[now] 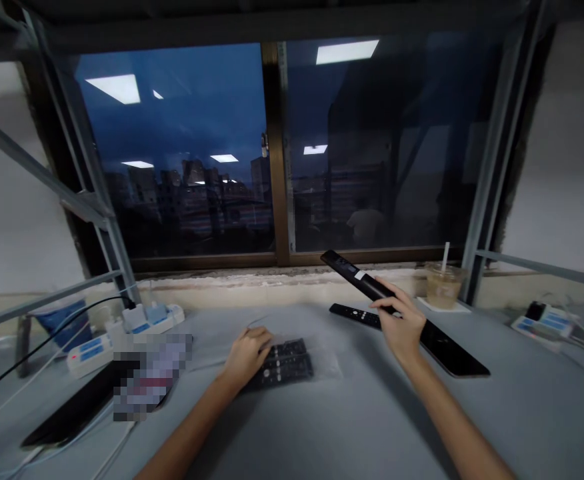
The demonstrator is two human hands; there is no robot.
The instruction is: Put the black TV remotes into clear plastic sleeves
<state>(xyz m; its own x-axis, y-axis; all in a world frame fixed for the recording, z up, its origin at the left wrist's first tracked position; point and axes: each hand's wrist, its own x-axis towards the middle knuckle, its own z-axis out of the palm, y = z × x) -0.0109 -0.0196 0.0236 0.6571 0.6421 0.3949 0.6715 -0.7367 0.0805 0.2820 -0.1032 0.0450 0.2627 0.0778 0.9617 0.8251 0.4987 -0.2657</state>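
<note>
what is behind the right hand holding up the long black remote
A slim black button remote and a flat glossy black phone-like slab lie on the grey table. The right hand covers that remote's near end and the slab's far end.

A slim black plastic remote [356, 315] lies on the flat grey table [332, 420], left of a rectangular black phone [455, 350].

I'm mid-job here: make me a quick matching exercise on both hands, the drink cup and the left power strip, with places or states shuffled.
1. drink cup
2. left hand
3. power strip
4. right hand

A. holding a raised remote
B. showing a red light
C. on a white napkin
D. at the left end of a cluster of remotes

Pairs: 1-C, 2-D, 3-B, 4-A
</note>
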